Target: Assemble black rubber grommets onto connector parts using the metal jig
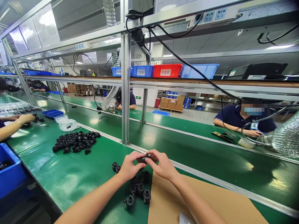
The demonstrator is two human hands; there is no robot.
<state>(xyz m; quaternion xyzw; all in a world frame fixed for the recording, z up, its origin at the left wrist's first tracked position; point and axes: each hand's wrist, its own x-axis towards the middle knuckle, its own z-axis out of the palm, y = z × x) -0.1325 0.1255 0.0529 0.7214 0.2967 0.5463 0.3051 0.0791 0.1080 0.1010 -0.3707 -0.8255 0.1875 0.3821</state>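
Observation:
Between the fingertips of my left hand [131, 165] and my right hand [161, 164] is a small black plastic part [142, 160], held just above the green bench. Both hands are closed on it, and the fingers cover much of its shape. Below them several black round fittings [140, 188] with stepped tops stand on the bench. Two more black fittings [115, 166] sit beside my left hand. A large heap of similar black parts [76, 140] lies farther left.
A brown cardboard sheet [201, 202] lies under my right forearm. A plastic bag [67, 123] and a blue tray [53, 113] are beyond the heap. A metal post [125, 93] rises ahead. A co-worker's hand [25, 119] is at left; another person [245, 118] sits across.

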